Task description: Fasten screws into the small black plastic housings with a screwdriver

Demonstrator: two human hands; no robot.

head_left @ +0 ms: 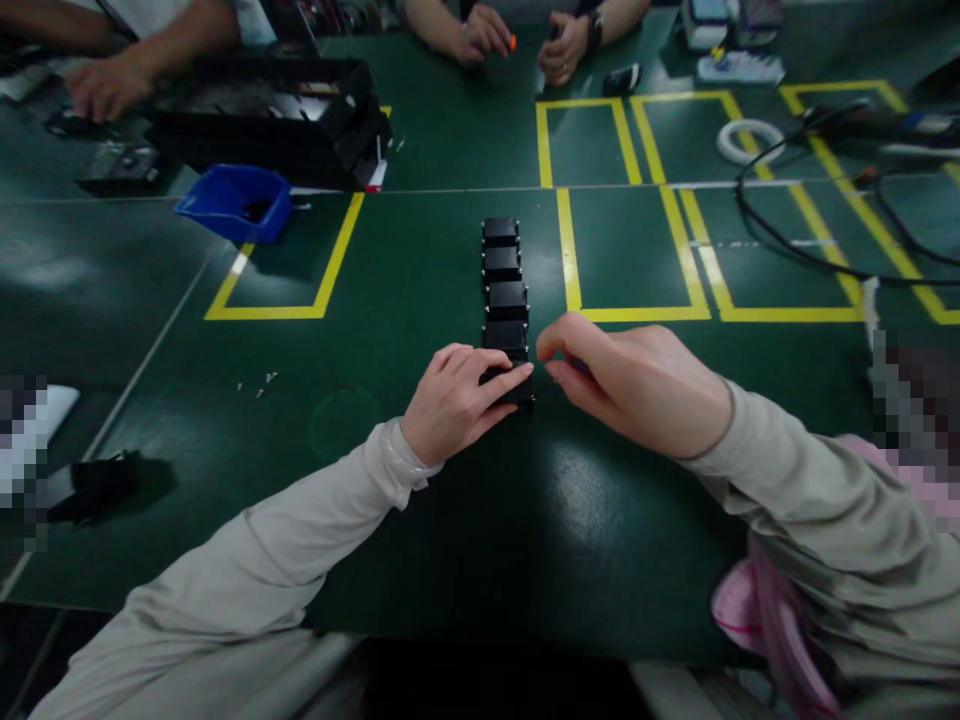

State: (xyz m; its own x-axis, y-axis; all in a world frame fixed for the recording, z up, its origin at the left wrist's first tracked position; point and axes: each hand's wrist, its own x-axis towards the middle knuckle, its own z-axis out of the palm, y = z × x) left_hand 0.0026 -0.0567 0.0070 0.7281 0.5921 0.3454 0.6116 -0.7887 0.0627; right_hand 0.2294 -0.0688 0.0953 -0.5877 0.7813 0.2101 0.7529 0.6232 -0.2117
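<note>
Several small black rectangular blocks (pixel 502 265) stand in a row running away from me, with small shiny screw-like tips at their corners. My left hand (pixel 465 392) lies over the nearest black block (pixel 517 392), its fingers holding the top and sides. Just to the right of that block, my right hand (pixel 630 380) is closed in a pinch, thumb against forefinger. Whatever sits between those fingertips is too small or hidden to make out. A few tiny screws (pixel 268 378) are scattered on the green tabletop (pixel 420 270) to the left.
A blue bin (pixel 238 205) and a long black tray (pixel 262 120) stand at the back left. Co-workers' hands (pixel 566 48) are across the table. Black cables (pixel 780 235) and a white tape roll (pixel 750 142) lie at right. A black part (pixel 105 482) sits at left.
</note>
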